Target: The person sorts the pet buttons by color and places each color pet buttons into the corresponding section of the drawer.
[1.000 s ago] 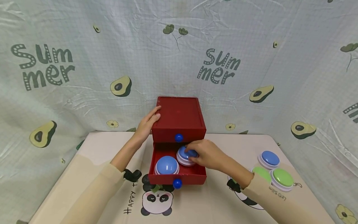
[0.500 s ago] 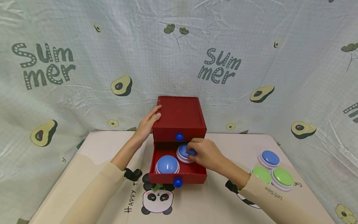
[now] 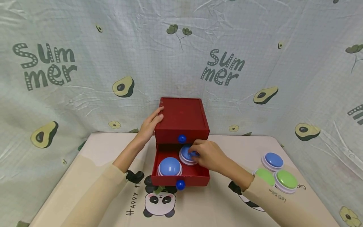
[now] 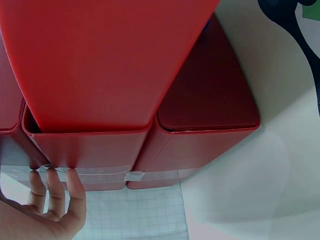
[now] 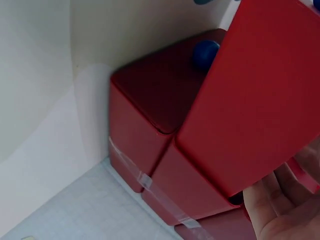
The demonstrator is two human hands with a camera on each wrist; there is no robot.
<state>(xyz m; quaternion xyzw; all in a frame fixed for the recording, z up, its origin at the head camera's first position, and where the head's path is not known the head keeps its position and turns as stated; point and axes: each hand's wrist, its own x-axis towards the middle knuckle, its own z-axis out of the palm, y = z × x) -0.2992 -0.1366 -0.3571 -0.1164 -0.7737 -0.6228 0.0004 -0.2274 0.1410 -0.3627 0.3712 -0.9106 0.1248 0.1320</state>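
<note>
A red drawer cabinet (image 3: 182, 115) with blue knobs has one drawer (image 3: 195, 181) pulled out. Inside that drawer sit two round buttons with blue domes and white bases. My right hand (image 3: 210, 156) reaches over the right side and grips the rear blue button (image 3: 185, 152), its thumb and fingers curled at the dome. The front blue button (image 3: 169, 167) lies untouched at the left. My left hand (image 3: 146, 127) rests on the cabinet's left side, fingers extended toward the top edge. In the left wrist view, the left fingers (image 4: 76, 192) touch the red wall near clear tape. The right wrist view hides the button.
Right of the cabinet, another blue button (image 3: 273, 160) and two green buttons (image 3: 287, 179) stand on the panda-print tablecloth (image 3: 212, 205). The right forearm partly covers the nearer green one. A patterned curtain (image 3: 181, 69) hangs behind the cabinet.
My right hand has shifted slightly left on the rear blue button and stays there. The left hand keeps its place on the cabinet.
</note>
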